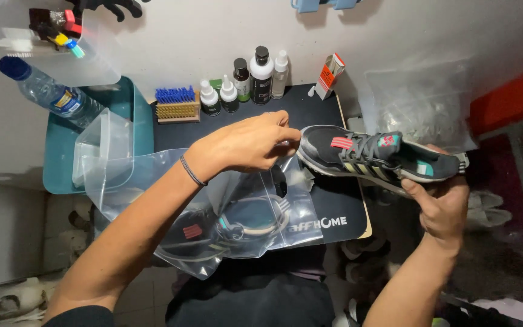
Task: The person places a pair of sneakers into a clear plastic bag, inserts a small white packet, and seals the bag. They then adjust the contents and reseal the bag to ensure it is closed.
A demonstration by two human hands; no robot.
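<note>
— The right hand [443, 203] grips the grey sneaker [376, 156] from below, out past the table's [328, 109] right edge — a loose hold could drop it.

— And the left hand [246, 144] pinches the clear bag's [152, 181] mouth (second shoe inside); the thin plastic might slip.

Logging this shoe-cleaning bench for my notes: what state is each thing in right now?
Grey sneaker with pink stripes: held off the mat by right hand.
Clear plastic bag: mouth pinched by left hand, second sneaker inside.
Clear water bottle with blue cap: capped, tilted.
Small cleaner bottles: upright, capped.
</note>
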